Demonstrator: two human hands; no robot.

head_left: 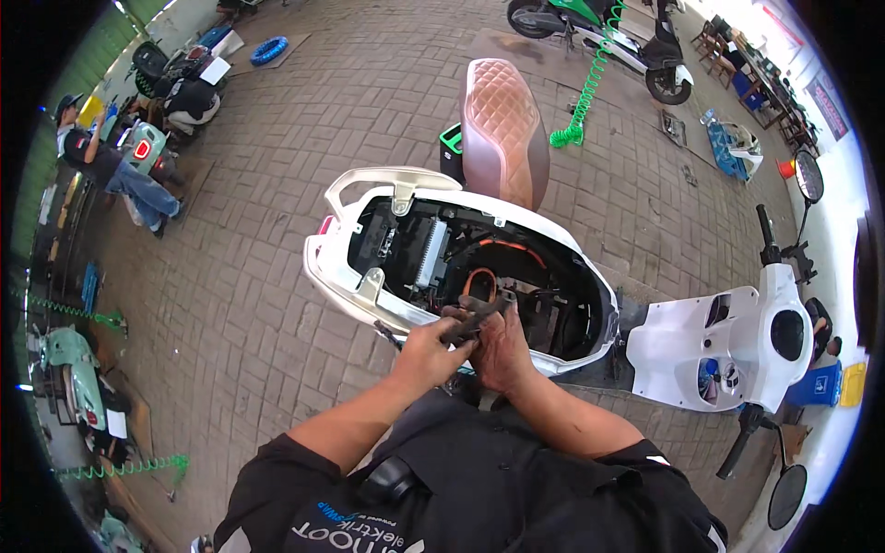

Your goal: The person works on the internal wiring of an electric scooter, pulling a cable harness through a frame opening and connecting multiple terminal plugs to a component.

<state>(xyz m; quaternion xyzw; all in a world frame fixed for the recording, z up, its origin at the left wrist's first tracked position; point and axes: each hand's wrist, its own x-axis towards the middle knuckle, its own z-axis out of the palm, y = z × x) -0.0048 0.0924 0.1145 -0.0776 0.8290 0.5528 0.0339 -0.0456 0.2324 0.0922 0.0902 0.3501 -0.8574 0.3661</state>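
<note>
Both hands meet over the near rim of a white electric scooter's open body (576,241). A dark, elongated piece (475,321), whose kind I cannot make out, slants between them. My left hand (433,352) is closed round its lower left end, with the fingers curled. Near its upper right end, my right hand (502,348) closes on the same piece, thumb side up. Inside the body, just beyond my hands, are orange cables (479,276) and a silver finned box (430,253). Blackened fingertips and the piece blend together, so the exact grip is partly hidden.
A brown quilted scooter seat (502,120) stands beyond the body. The white front section (705,350) with handlebar and mirrors is at right. A green coiled air hose (590,92) hangs down behind. Other scooters and two people (120,166) are at far left.
</note>
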